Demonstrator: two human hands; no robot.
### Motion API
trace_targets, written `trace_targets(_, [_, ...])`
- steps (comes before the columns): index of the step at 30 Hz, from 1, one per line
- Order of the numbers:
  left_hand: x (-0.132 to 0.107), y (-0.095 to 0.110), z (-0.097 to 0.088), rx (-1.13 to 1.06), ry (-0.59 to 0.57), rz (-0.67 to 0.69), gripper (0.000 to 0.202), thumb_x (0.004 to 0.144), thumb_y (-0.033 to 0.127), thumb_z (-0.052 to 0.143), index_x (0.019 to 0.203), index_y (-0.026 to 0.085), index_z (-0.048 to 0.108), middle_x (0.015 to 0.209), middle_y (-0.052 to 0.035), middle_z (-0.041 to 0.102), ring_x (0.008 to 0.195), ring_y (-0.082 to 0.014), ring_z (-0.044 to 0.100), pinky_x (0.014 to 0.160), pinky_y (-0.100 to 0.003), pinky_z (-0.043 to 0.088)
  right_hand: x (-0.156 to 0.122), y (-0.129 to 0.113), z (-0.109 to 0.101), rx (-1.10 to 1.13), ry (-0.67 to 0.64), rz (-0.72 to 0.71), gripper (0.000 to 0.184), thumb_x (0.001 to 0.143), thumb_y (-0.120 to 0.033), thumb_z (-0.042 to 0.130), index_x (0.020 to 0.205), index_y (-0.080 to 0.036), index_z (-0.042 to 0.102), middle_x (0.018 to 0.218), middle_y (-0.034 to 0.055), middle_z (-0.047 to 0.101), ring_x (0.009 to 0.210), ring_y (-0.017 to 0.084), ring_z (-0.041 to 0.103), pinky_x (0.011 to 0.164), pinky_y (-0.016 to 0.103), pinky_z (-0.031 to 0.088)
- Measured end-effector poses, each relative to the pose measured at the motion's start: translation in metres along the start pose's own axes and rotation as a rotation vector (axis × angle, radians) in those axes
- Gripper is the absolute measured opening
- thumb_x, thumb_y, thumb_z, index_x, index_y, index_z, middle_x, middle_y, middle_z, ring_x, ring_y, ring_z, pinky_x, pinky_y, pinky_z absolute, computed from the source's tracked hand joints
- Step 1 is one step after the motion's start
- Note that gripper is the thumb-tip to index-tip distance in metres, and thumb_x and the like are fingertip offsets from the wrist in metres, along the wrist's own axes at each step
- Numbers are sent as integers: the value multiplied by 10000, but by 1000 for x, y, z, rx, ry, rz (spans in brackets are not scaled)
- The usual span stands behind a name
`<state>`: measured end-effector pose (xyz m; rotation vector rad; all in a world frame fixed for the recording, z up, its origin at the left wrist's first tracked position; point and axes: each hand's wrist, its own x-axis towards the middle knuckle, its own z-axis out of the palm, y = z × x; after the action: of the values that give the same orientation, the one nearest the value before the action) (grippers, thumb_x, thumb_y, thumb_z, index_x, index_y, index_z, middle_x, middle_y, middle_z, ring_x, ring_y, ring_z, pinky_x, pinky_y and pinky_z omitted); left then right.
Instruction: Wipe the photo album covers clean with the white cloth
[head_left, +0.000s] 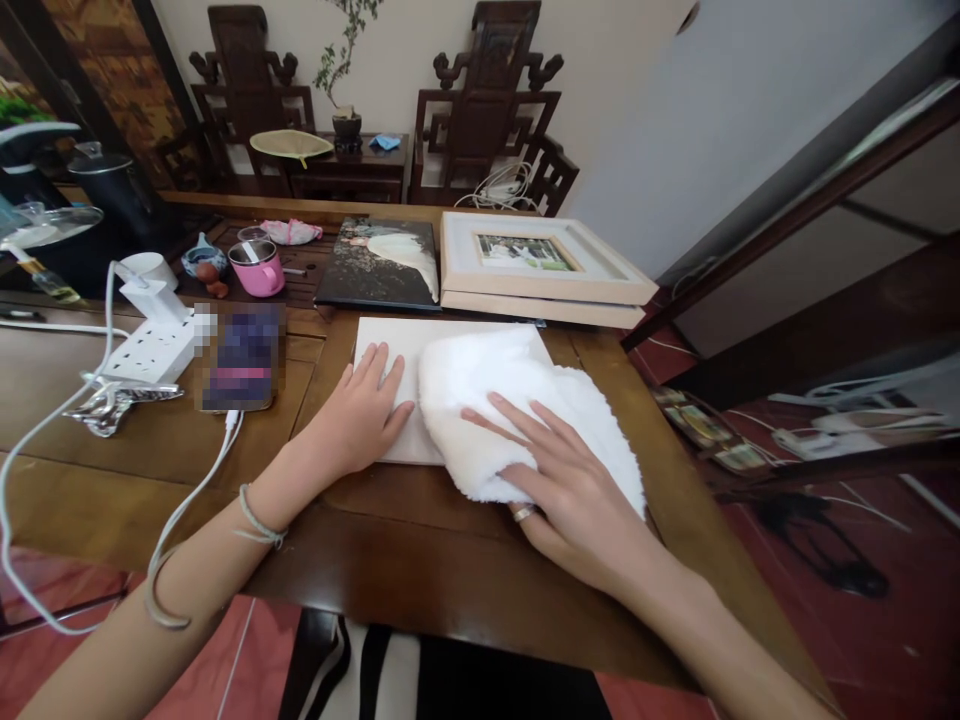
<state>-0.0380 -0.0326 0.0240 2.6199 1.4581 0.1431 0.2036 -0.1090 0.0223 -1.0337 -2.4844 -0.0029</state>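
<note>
A flat, pale rectangular panel lies on the wooden table in front of me. My left hand rests flat on its left side, fingers stretched out and slightly apart. A fluffy white cloth covers much of the panel's right side and spreads onto the tabletop. Over this cloth lies my right hand, its fingers extended on top. The ringed thumb goes in by the cloth's near fold, so its tip is hidden. Whatever part of the panel lies beneath the cloth cannot be seen.
Behind the panel are stacked light wooden frames and a dark picture panel. A pink cup, a white power strip and a phone with its cable stand at left. The table's right edge is near my right arm.
</note>
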Motion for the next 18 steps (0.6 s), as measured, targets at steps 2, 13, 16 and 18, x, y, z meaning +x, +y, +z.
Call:
trace_targets(2, [-3, -1, -2, 1, 1, 9, 563, 1013, 352, 318, 1474, 30, 291, 1581, -265, 221, 1492, -370, 135, 1163, -562, 266, 0, 4, -2, 8, -24, -24, 284, 699, 19, 435, 816, -189, 590, 1459, 136, 510, 1445, 312, 304, 1123, 610, 345])
trace_targets(13, [14, 8, 2, 25, -55, -10, 592, 1020, 334, 325, 1484, -27, 257, 1588, -292, 153, 1496, -377, 85, 1178, -547, 239, 11, 52, 4, -102, -49, 123, 378, 741, -18, 431, 1040, -144, 625, 1383, 201, 571, 1410, 349, 360, 1094, 643, 358])
trace_targets(16, [15, 9, 3, 26, -54, -10, 587, 1021, 337, 320, 1486, -16, 262, 1590, -285, 158, 1495, -377, 90, 1175, -552, 240, -4, 23, 0, -50, -32, 58, 343, 693, 6, 434, 916, -163, 632, 1457, 158, 508, 1436, 350, 308, 1114, 656, 326])
trace_targets(18, [15, 12, 2, 24, -54, -12, 587, 1019, 334, 321, 1486, -16, 263, 1589, -286, 161, 1494, -380, 92, 1174, -556, 239, -17, 6, -7, 15, -30, 0, 317, 650, 18, 423, 801, -184, 615, 1484, 115, 485, 1457, 328, 268, 1137, 639, 304])
